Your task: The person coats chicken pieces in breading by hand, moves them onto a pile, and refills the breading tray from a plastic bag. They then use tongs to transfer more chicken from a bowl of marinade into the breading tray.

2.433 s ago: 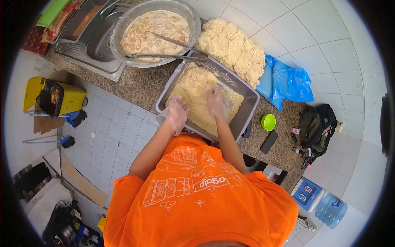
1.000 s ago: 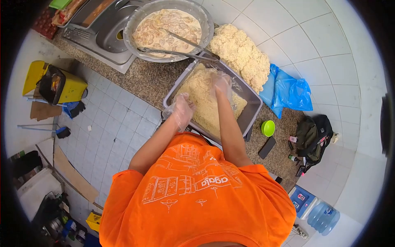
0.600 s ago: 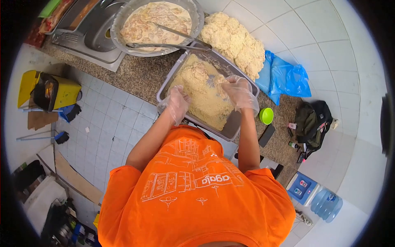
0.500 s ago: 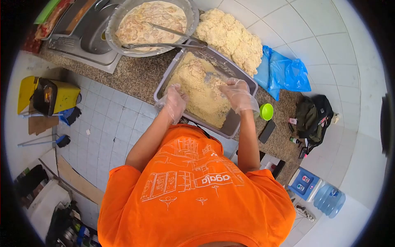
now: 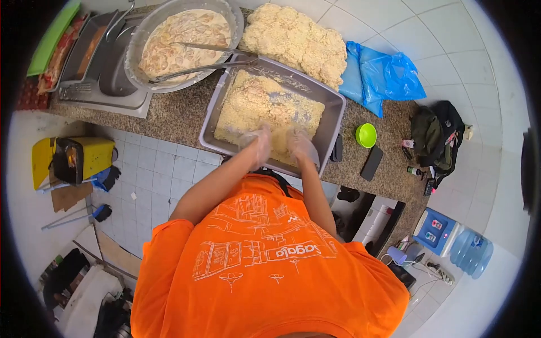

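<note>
A grey plastic tub on the counter holds pale, coarse breading crumbs, with some lumpy coated pieces among them. My left hand, in a clear plastic glove, reaches into the crumbs at the tub's near side. Beside it, my right hand, gloved the same way, is also down in the crumbs, a short gap apart. The fingers of both hands are blurred and partly sunk in the crumbs, so their grip does not show. Metal tongs lie across the tub's far left corner and the rim of a large bowl.
The bowl contains battered pieces in creamy liquid. Behind the tub is a heap of crumb-coated pieces, then blue plastic bags. A green cup and a dark phone lie to the right; a sink is at left.
Both hands have come closer together and moved down toward the tub's near side, into the crumbs. The crumbs look more spread out. The whole view has shifted slightly with my head.
</note>
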The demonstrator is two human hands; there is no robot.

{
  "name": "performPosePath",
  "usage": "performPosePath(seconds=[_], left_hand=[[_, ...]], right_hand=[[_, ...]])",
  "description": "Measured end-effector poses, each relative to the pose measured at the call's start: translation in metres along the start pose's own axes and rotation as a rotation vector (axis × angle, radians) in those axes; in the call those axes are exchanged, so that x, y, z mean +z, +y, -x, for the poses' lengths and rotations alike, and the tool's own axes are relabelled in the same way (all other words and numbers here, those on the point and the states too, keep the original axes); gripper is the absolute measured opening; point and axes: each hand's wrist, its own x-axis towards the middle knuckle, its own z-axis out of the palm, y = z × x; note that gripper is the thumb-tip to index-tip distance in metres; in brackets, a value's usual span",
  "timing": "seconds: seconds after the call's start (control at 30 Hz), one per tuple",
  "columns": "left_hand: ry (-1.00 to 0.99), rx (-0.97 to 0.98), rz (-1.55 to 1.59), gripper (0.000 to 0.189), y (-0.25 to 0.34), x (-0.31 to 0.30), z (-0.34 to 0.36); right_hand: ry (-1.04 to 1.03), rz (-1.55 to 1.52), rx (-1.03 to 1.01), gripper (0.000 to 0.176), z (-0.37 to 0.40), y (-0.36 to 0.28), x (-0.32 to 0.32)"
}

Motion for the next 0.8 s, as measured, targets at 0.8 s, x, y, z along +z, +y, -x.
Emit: performPosePath(seconds=[0.8], left_hand=[[0.239, 0.284, 0.559, 0.050, 0.044, -0.026, 0.062]], right_hand=[[0.212, -0.037, -0.122, 0.031, -0.130, 0.034, 0.012]])
